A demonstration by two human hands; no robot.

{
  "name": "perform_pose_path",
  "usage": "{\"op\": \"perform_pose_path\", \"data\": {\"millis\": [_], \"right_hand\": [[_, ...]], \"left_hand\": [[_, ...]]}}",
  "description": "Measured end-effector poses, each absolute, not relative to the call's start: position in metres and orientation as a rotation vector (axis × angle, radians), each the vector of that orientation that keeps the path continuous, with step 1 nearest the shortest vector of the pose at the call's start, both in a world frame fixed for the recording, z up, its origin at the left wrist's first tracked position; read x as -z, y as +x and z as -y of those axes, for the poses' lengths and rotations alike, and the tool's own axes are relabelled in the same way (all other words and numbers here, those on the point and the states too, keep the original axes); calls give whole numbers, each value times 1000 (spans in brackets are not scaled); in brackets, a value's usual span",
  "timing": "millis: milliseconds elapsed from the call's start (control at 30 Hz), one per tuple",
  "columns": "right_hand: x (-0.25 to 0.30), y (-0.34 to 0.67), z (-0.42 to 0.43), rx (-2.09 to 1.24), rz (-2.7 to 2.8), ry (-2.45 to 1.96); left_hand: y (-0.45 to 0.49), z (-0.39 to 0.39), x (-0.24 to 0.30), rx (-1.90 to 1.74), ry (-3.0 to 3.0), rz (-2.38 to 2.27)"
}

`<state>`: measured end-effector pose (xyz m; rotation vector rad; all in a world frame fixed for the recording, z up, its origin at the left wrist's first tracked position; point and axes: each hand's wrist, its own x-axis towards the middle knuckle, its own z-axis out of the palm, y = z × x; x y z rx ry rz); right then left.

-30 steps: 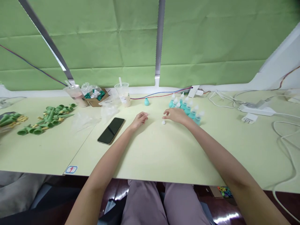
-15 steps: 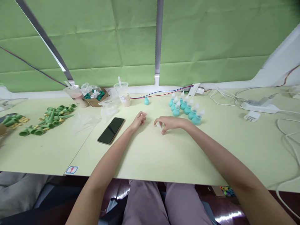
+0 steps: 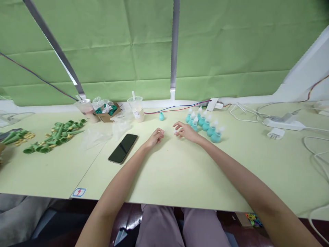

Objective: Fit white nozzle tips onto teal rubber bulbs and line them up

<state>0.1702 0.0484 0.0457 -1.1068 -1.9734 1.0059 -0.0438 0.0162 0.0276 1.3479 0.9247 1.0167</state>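
Observation:
My right hand (image 3: 185,131) hovers just above the pale green table (image 3: 180,168), fingers pinched on a small white cap (image 3: 175,131). My left hand (image 3: 155,136) rests on the table a little to its left, fingers curled in with nothing visible in them. Right behind my right hand stands a cluster of several teal squeeze bulbs with white tips (image 3: 205,123). One teal bulb without a tip (image 3: 161,116) stands alone farther back, beyond my left hand.
A black phone (image 3: 123,148) lies left of my left hand. Two plastic drink cups (image 3: 136,108), a small cardboard box (image 3: 108,110) and clear bags stand at the back. Green plastic parts (image 3: 55,134) lie at the left. White cables and a power strip (image 3: 285,122) lie right.
My right hand closed over the small white cap on the table, then lifted it and moved it back toward the teal bulbs. My left hand stayed curled in place.

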Motion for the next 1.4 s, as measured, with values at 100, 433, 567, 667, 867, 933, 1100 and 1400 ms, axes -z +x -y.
{"op": "perform_pose_path", "data": {"millis": [100,433,567,667,867,933,1100,1400], "right_hand": [[-43,161,-47,-1009,1890,-983],[-35,148,-36,-913,1737,-908],[-30,150,-38,-943,1747,-884],[-28,149,-38,-1006,1683,-914],[-32,150,-35,-995,1613,-960],[-32,151,-36,-986,1634,-959],[-27,157,-40,-970,1708,-939],[-37,171,-40,-797,2108,-828]], "left_hand": [[-36,-9,-33,-987,1345,-832],[-31,-7,-29,-904,1430,-836],[-30,-10,-24,-967,1464,-835],[-30,-9,-23,-983,1582,-867],[-29,-6,-29,-1086,1894,-1130],[-28,-6,-31,-1092,1958,-1175],[-27,-3,-32,-1062,2056,-1181],[-24,0,-26,-984,2135,-1136]]}}
